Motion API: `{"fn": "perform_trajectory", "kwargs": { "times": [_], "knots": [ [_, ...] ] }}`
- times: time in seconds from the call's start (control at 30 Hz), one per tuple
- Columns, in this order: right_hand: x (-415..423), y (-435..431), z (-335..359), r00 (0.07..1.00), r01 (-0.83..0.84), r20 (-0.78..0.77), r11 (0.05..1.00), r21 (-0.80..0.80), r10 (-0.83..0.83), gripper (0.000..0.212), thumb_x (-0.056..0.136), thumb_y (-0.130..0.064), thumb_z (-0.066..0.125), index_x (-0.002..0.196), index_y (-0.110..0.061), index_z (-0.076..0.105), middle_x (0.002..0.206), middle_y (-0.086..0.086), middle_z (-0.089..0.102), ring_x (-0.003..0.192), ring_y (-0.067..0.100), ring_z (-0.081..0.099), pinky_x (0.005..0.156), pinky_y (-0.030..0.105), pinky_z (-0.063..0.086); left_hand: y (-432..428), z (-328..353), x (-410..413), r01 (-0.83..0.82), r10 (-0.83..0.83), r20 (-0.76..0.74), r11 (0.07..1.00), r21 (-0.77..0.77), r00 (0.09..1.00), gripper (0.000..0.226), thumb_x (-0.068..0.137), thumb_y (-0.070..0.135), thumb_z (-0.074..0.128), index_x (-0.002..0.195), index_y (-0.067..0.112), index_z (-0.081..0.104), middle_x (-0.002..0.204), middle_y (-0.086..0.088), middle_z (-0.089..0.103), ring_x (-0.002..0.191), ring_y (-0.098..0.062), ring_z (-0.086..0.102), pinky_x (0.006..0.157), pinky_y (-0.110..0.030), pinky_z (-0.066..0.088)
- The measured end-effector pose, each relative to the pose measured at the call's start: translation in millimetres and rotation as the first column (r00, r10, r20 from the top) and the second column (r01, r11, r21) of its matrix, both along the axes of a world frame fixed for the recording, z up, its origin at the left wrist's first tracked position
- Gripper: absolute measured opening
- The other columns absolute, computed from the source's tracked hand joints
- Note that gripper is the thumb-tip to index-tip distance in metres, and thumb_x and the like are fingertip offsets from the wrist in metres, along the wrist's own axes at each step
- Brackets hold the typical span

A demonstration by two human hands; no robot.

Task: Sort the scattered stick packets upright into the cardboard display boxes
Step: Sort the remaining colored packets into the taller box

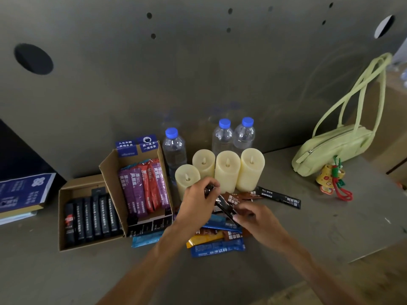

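Black stick packet (222, 206) is gripped at top by left hand (199, 200), pinched at bottom by right hand (255, 219). Held over loose packet pile (217, 247); cardboard display boxes (110, 172) located at 9 o'clock.

The black packet (222, 205) I hold is glossy, crinkled plastic film; the boxes (110, 170) are matt brown cardboard, the candles (226, 170) smooth and waxy, the bottles (174, 150) clear plastic, the bag (330, 148) smooth leather-like, the table (330, 230) matt, scuffed grey
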State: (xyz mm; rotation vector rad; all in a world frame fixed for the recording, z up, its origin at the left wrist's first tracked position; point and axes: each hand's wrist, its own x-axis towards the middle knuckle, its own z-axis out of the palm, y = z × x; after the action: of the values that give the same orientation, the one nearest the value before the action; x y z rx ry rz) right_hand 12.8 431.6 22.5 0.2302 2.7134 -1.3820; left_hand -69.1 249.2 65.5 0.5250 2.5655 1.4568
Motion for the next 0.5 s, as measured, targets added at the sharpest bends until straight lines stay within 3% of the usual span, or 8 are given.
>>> {"fn": "perform_trajectory", "kwargs": {
  "times": [0.1,0.23,0.33,0.4,0.5],
  "knots": [
    [2,-3,10,1.0,0.011,0.02,0.997,-0.082,-0.01,0.01,0.092,-0.03,0.068,0.082,-0.029,0.069,0.08,-0.006,0.072,0.073,0.006,0.067,0.067,0.026,0.049,-3,12,-3,-0.02,0.018,0.016,0.995,0.096,1.0,0.007,0.097,0.029,0.06,0.102,0.026,0.065,0.089,0.011,0.069,0.084,-0.001,0.065,0.074,-0.015,0.052],
    [6,-12,23,0.996,0.087,-0.001,0.97,-0.228,-0.09,0.012,0.092,-0.02,0.07,0.081,-0.024,0.071,0.076,-0.006,0.072,0.071,0.008,0.066,0.068,0.025,0.049,-5,27,5,-0.099,0.049,0.175,0.952,0.291,0.983,0.03,0.105,0.035,0.041,0.098,0.015,0.063,0.08,-0.014,0.07,0.073,-0.021,0.07,0.065,-0.029,0.058],
    [6,-20,30,0.996,0.078,-0.027,0.957,-0.278,-0.088,0.017,0.091,-0.015,0.07,0.078,-0.024,0.069,0.073,-0.008,0.069,0.071,0.003,0.062,0.069,0.021,0.048,-14,28,15,-0.116,0.042,0.22,0.936,0.333,0.975,0.032,0.105,0.03,0.041,0.097,0.01,0.064,0.08,-0.007,0.073,0.075,-0.018,0.072,0.069,-0.031,0.06],
    [5,-28,35,0.997,0.055,-0.043,0.956,-0.287,-0.07,0.015,0.091,-0.015,0.071,0.08,-0.025,0.07,0.077,-0.006,0.07,0.074,0.006,0.065,0.073,0.026,0.05,-23,26,24,-0.096,0.037,0.207,0.954,0.283,0.978,0.018,0.102,0.023,0.051,0.099,0.014,0.065,0.084,0.0,0.074,0.078,-0.013,0.071,0.073,-0.032,0.06],
    [0,-46,43,0.997,-0.008,-0.077,0.967,-0.256,-0.012,0.012,0.09,-0.016,0.072,0.085,-0.027,0.073,0.083,-0.013,0.074,0.08,0.003,0.069,0.075,0.021,0.053,-38,21,36,-0.078,0.055,0.135,0.982,0.175,0.989,0.005,0.092,0.02,0.068,0.097,0.021,0.068,0.087,0.01,0.074,0.083,-0.005,0.07,0.076,-0.028,0.058]
  ]
}}
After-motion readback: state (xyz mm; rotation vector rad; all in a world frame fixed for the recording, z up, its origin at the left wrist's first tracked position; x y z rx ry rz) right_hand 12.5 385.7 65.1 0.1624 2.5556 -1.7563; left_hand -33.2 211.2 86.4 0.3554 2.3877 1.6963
